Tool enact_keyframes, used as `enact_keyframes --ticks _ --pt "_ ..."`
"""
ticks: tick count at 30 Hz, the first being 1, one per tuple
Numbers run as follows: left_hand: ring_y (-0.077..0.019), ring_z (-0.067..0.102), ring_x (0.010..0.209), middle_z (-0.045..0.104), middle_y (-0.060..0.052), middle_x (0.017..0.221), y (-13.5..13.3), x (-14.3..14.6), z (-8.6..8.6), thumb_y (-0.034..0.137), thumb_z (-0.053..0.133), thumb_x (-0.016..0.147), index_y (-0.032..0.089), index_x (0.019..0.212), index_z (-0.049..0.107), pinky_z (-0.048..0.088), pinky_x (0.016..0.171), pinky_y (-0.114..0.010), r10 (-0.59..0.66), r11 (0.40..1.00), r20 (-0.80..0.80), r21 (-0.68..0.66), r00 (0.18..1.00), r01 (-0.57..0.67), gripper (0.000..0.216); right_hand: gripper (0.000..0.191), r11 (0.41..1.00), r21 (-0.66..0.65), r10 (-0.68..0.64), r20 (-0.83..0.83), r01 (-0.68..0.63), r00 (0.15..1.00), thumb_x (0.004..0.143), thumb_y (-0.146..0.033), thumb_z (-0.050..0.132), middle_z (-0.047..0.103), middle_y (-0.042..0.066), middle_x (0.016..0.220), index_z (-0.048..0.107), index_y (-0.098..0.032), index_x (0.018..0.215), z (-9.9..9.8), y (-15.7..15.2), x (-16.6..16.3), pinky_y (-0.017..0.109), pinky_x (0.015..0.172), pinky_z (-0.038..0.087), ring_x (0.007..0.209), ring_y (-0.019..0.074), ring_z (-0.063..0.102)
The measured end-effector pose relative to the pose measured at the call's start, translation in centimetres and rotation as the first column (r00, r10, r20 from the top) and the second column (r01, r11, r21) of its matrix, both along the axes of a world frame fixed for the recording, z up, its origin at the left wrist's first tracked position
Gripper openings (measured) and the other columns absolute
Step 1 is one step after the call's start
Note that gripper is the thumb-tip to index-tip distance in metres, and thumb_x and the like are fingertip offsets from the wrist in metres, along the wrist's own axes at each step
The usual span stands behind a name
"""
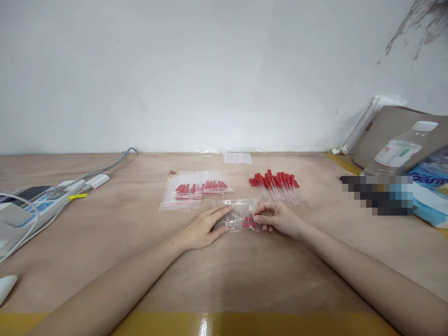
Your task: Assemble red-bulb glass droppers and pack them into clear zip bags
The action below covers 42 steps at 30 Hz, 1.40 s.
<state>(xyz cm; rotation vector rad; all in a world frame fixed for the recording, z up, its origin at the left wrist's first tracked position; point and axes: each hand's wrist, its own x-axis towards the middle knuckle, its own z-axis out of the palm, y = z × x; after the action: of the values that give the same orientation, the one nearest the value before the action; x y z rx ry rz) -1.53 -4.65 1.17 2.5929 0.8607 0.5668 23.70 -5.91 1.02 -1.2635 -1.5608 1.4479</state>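
A clear zip bag (238, 211) lies on the table between my hands, with a few red-bulbed droppers (249, 223) inside, bulbs to the right. My left hand (206, 229) rests at the bag's left end, thumb and fingers stretched out and apart, touching the plastic. At the right end, the fingers of my right hand (278, 219) are pinched on the bag's edge beside the red bulbs. Beyond the right hand lies a fanned heap of loose droppers (276, 184), red bulbs away from me. Behind the left hand are several overlapping filled zip bags (189, 189).
A flat clear bag (237, 158) lies near the wall. On the left are a power strip (45, 205) and cables (105, 169). On the right stand a plastic bottle (399, 151) and a blue-white packet (432, 200), beside a blurred dark item (378, 193). Yellow tape (168, 323) edges the table's front.
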Motion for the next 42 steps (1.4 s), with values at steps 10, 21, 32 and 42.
enact_keyframes --ticks 10,21,32,42 --pt "-0.0206 0.039 0.123 0.039 -0.007 0.136 0.0 0.1 0.3 0.033 0.044 0.088 0.025 0.132 0.036 0.035 0.101 -0.039 -0.005 1.000 -0.018 -0.005 1.000 0.005 0.046 0.037 0.999 0.007 0.041 0.081 -0.042 0.996 0.076 -0.050 0.050 0.046 -0.006 0.046 0.054 -0.016 0.091 0.2 -0.5 0.4 0.019 0.038 0.034 0.039 0.0073 0.043" --pt "-0.0211 0.038 0.123 0.038 -0.007 0.137 0.0 0.0 0.1 0.033 0.044 0.087 0.025 0.130 0.039 0.034 0.101 -0.041 -0.004 1.000 -0.013 -0.007 1.000 0.004 0.043 0.034 0.997 0.034 -0.067 0.077 0.064 0.995 0.069 -0.050 0.058 0.041 -0.010 0.040 0.044 -0.019 0.071 -0.1 -0.8 0.3 0.017 0.031 0.024 0.029 0.0042 0.034" --pt "-0.0223 0.038 0.124 0.038 -0.006 0.137 0.1 0.0 0.1 0.035 0.047 0.086 0.025 0.125 0.046 0.034 0.102 -0.041 0.009 1.000 -0.032 -0.010 0.999 -0.010 0.040 0.018 0.762 0.643 -0.559 0.593 0.077 0.579 0.077 -0.030 0.047 0.061 0.005 0.067 0.058 -0.017 0.072 3.0 6.8 2.2 0.027 0.059 0.038 0.066 0.0173 0.056" --pt "-0.0225 0.038 0.123 0.041 -0.007 0.134 0.0 -0.1 0.1 0.039 0.049 0.084 0.025 0.123 0.048 0.034 0.102 -0.041 0.012 1.000 -0.032 -0.002 0.999 -0.012 0.042 0.020 0.731 0.632 -0.659 0.556 0.257 0.507 0.073 -0.023 0.049 0.062 0.012 0.087 0.059 -0.012 0.087 2.3 10.8 1.0 0.029 0.070 0.041 0.083 0.0217 0.057"
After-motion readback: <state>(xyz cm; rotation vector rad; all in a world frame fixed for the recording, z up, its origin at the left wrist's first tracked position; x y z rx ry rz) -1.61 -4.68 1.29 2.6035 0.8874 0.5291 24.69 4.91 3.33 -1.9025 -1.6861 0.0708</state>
